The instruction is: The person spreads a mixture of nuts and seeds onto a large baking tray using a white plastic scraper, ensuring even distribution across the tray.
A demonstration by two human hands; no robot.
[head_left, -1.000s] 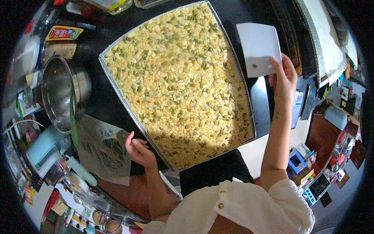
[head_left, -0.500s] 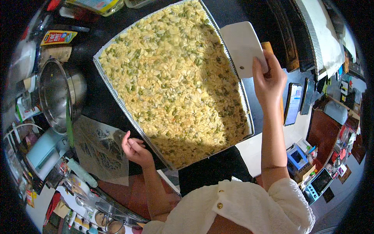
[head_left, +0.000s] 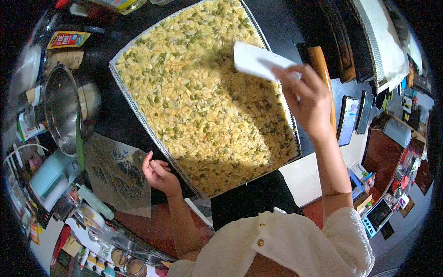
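Observation:
A large baking tray (head_left: 140, 111) with a perforated rim lies slightly askew on the dark worktop. Spread flat across it is a pale yellow layer of flaked nuts and green seeds (head_left: 194, 92). My right hand (head_left: 308, 99) grips a white dough scraper (head_left: 260, 61) by one end, and its blade hangs tilted over the tray's right side. Whether the scraper touches the layer cannot be made out. Beside the tray's near left edge, my left hand (head_left: 161, 174) is held loosely curled, fingers apart and nothing in them.
A steel bowl (head_left: 62, 111) with a green-handled tool stands left, near a translucent greasy sheet (head_left: 117, 173). Right of the tray lie a wooden rod (head_left: 321, 69) and two phones (head_left: 347, 121). A small packet (head_left: 68, 39) lies far left.
My right hand has swung the scraper left and inward, from beside the tray's right rim to above the nut layer. My left hand has barely moved.

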